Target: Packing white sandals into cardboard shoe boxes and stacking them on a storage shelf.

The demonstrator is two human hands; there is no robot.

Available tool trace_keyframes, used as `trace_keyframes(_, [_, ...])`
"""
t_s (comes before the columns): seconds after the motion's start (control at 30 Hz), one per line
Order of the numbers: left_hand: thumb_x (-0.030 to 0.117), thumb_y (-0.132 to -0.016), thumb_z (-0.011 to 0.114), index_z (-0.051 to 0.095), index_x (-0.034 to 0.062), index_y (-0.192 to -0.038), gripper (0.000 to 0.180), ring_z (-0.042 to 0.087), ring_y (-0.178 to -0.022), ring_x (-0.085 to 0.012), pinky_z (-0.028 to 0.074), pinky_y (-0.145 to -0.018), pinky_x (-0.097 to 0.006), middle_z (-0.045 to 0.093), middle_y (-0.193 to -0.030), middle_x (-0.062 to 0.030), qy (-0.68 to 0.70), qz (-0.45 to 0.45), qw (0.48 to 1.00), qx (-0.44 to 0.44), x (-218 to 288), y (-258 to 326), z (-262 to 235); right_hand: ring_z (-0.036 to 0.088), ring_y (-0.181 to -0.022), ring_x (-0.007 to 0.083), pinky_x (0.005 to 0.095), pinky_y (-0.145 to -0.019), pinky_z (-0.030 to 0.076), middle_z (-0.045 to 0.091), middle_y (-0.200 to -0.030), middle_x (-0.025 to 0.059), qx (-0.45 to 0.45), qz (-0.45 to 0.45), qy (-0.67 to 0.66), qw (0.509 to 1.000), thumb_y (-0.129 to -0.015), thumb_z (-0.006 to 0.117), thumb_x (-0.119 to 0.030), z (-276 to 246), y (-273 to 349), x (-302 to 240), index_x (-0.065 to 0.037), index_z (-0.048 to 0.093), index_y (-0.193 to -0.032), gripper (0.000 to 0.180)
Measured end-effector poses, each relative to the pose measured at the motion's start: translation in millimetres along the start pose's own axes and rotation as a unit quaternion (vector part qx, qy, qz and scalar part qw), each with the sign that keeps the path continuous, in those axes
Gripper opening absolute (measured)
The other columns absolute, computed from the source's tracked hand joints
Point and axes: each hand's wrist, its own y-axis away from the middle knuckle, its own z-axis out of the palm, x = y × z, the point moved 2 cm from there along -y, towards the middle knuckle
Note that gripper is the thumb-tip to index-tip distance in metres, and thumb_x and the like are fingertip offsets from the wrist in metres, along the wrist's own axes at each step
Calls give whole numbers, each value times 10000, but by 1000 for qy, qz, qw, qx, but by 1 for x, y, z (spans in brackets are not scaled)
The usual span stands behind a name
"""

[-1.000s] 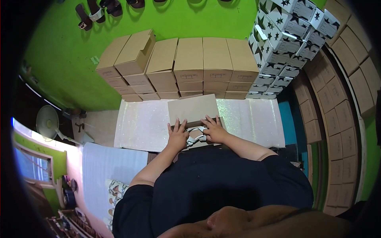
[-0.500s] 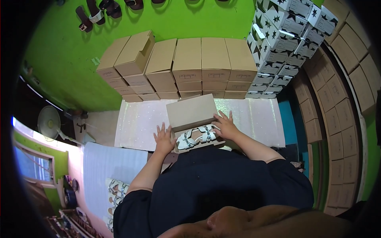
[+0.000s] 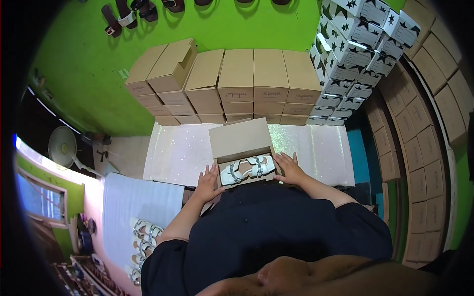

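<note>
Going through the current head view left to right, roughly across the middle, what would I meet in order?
Fan, pale blue mattress, left hand, white strappy sandals lying in the open cardboard shoebox, right hand, stacked brown cardboard boxes at the right side.

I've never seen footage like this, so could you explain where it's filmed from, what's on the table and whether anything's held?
There's no machine: a person works bare-handed, seen from above by the left of two head-worn fisheye cameras, which bends straight edges. On the glittery white table sits an open brown cardboard shoebox, its lid raised, with white strappy sandals inside. The left hand is spread at the box's left edge, the right hand at its right; neither grips anything. More cardboard boxes stand stacked behind.
</note>
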Motion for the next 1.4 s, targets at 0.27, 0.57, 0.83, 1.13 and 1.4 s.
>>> trace_keyframes(0.27, [477,-874,627,185,96,-1567,905,174,-1492,-401,208,-1146,-621,157,-1636,-157,-19,-16,1000,2,4,-3,8,231,-1483,337,652,-1162,65,289,-1588,152,-28,-16,45,998,-900,583,-526,6,-2,5,-81,260,-1543,846])
trace_keyframes(0.57, [326,-945,535,201,71,-1555,741,220,-1480,-389,237,-1144,-603,166,-1632,-161,5,-33,999,39,6,-8,18,204,-1490,367,600,-1169,179,233,-1611,163,10,19,-83,996,-976,505,-403,30,-15,15,-72,224,-1551,720])
trace_keyframes(0.83, [354,-953,515,202,81,-1557,733,221,-1481,-383,245,-1145,-595,167,-1633,-153,-6,-38,999,34,4,-11,15,206,-1489,363,663,-1146,112,203,-1623,169,66,203,-262,941,-996,374,-590,42,-84,39,-168,193,-1575,739])
trace_keyframes(1.13, [409,-946,528,232,113,-1555,739,237,-1483,-346,248,-1148,-594,181,-1640,-86,-61,-47,997,28,1,-18,11,333,-1420,308,498,-1154,272,326,-1556,192,87,337,-628,696,-1002,264,-655,2,-120,21,-166,333,-1536,727])
trace_keyframes(1.4, [426,-942,537,233,113,-1554,752,239,-1480,-351,254,-1143,-599,195,-1635,-94,-65,-62,995,31,2,-19,10,331,-1412,305,474,-1177,240,347,-1550,138,73,179,-739,646,-1003,225,-660,-5,-98,-1,-246,286,-1557,694])
